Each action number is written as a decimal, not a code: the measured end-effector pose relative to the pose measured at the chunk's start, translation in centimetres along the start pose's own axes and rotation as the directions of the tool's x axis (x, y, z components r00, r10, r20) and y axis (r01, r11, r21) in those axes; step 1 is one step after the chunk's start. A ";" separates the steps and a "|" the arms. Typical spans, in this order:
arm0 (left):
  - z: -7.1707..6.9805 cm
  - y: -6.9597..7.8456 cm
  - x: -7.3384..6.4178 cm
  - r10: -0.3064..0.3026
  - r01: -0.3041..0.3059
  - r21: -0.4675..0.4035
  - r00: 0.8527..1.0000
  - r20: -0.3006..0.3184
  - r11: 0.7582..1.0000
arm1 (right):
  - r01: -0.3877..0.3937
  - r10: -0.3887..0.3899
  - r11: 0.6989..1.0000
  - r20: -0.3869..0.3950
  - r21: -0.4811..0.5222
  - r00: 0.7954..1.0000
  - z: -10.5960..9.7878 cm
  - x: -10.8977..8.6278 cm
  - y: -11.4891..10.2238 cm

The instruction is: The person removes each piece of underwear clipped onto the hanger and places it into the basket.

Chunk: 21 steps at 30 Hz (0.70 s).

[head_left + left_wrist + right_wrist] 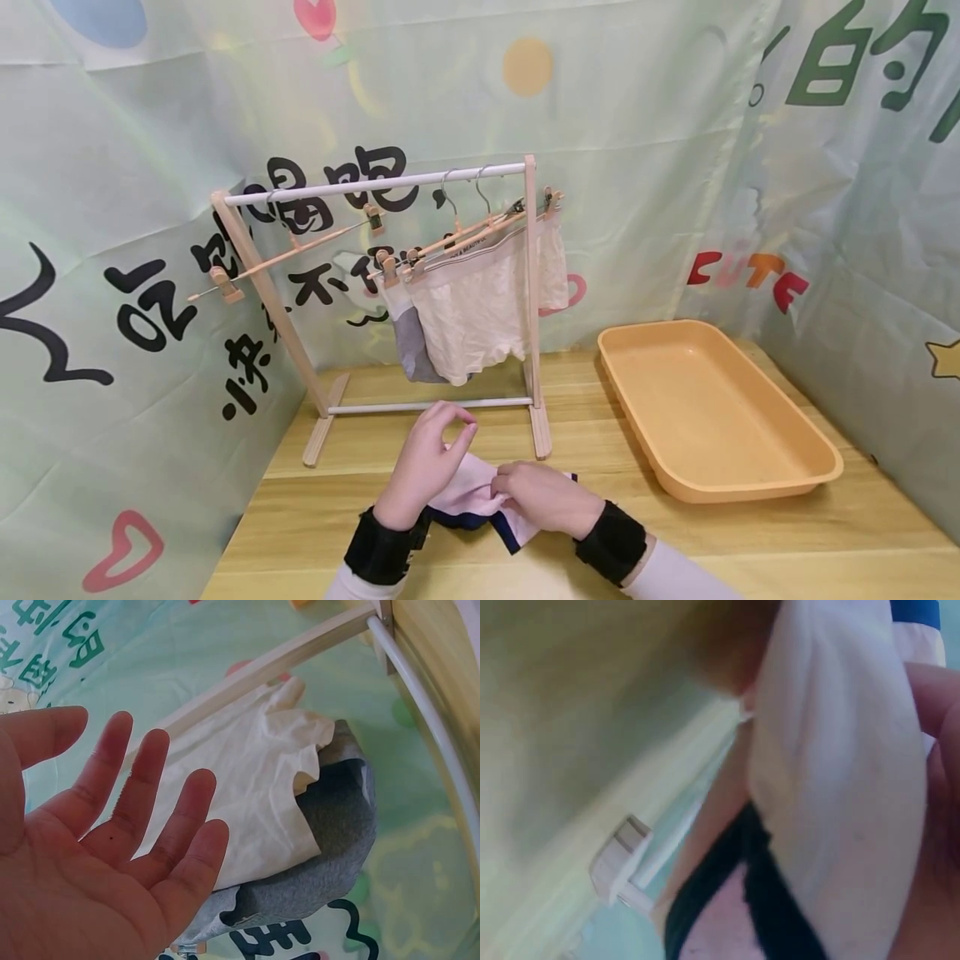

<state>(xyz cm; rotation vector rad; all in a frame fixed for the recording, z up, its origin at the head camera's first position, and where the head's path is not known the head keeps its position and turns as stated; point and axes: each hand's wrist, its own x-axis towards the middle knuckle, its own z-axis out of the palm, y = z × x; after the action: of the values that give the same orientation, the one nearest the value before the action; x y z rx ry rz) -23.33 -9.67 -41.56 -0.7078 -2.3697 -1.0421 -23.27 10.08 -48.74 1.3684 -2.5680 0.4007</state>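
A pink garment with navy trim (468, 486) lies bunched on the table in front of the rack. My right hand (551, 497) pinches its fabric; close up in the right wrist view, a fold of the pink cloth (840, 772) hangs by the fingers. To the left, my left hand (422, 467) is raised just above the garment, its fingers loosely bent and holding nothing. The left wrist view shows that palm (90, 892) with the fingers spread apart. Which piece of clothing the pink cloth is, I cannot tell.
Behind the hands stands a small wooden drying rack (536, 333). White underpants (480, 308) and a grey-and-white garment (414, 342) hang at its right from clip hangers. A bare clip hanger (300, 252) is at its left. An orange tray (720, 408) sits on the right.
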 end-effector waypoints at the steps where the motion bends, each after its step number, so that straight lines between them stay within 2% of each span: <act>1: 0.0 0.0 0.0 0.004 -0.004 0.000 1.000 -0.004 1.000 | -0.002 0.002 1.000 -0.017 -0.006 1.000 -0.2 0.0 0.0; 5: -0.1 0.0 0.1 0.009 -0.009 -0.002 1.000 -0.020 1.000 | -0.010 0.010 1.000 -0.099 0.000 0.995 -1.2 0.0 0.1; 9: -0.2 0.1 0.1 -0.015 0.014 -0.006 0.999 -0.039 1.000 | 0.003 -0.008 1.000 -0.205 -0.023 0.979 -2.4 -0.1 0.3; 13: -0.4 0.2 0.1 -0.025 0.024 -0.008 0.996 -0.087 1.000 | -0.015 -0.004 0.998 -0.317 -0.056 0.948 -3.7 -0.1 0.6; 17: -0.6 0.1 0.3 -0.009 0.008 -0.012 0.991 -0.131 1.000 | -0.076 0.054 0.996 -0.400 -0.039 0.915 -5.0 -0.1 1.0; 21: -0.7 0.1 0.4 0.007 -0.009 -0.014 0.988 -0.152 1.000 | -0.114 0.094 0.993 -0.484 -0.014 0.870 -6.3 -0.3 1.2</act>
<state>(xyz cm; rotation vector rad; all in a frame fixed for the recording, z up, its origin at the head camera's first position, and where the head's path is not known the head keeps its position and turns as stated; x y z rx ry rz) -23.44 -10.05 -40.87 -0.6197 -2.2299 -1.0724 -23.83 13.04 -43.07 0.9616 -2.2190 0.6153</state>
